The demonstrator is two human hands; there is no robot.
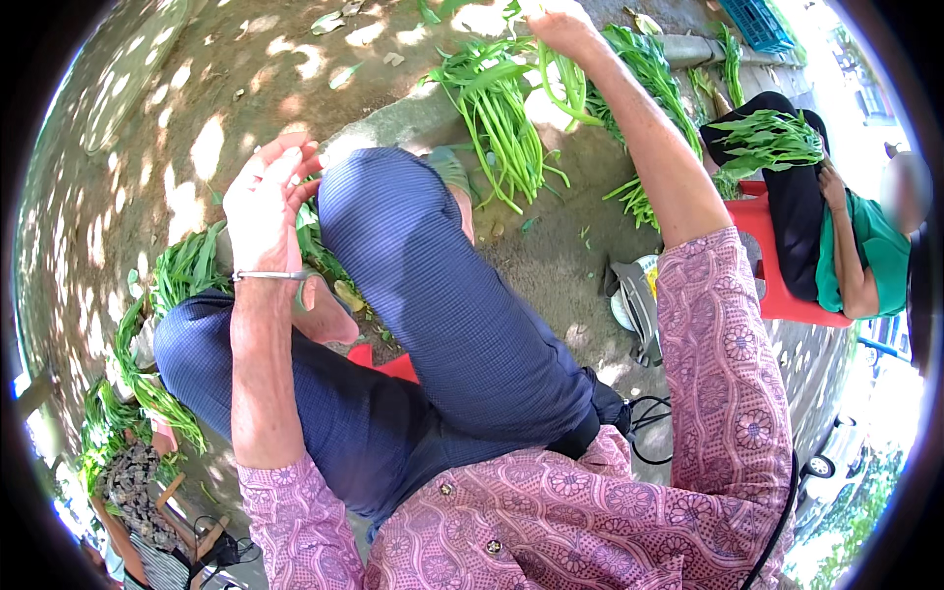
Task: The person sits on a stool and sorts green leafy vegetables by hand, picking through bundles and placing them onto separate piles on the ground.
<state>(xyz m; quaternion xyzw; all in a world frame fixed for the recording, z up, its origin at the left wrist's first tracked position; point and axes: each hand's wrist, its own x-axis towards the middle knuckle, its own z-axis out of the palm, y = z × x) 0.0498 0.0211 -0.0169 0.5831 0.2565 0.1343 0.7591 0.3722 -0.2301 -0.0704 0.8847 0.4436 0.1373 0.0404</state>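
Observation:
My right hand [559,28] is stretched out at the top, closed around several long green leafy stems [564,81] that hang below it; its fingertips are washed out by glare. Under and beside them lies a pile of leafy green stalks [501,122], with a second pile [649,81] just to its right. My left hand [269,192], with a metal bangle at the wrist, is raised above my left knee, palm up and fingers loosely curled, with nothing plainly in it. Below and left of it, more leafy greens [188,269] rest on the ground.
A person in green [863,251] sits on a red plastic stool [782,295] at the right, holding leafy greens [774,140]. A grey bag [638,302] lies near my right sleeve. A blue crate [756,22] stands at the top right. Another person [136,501] is at the lower left.

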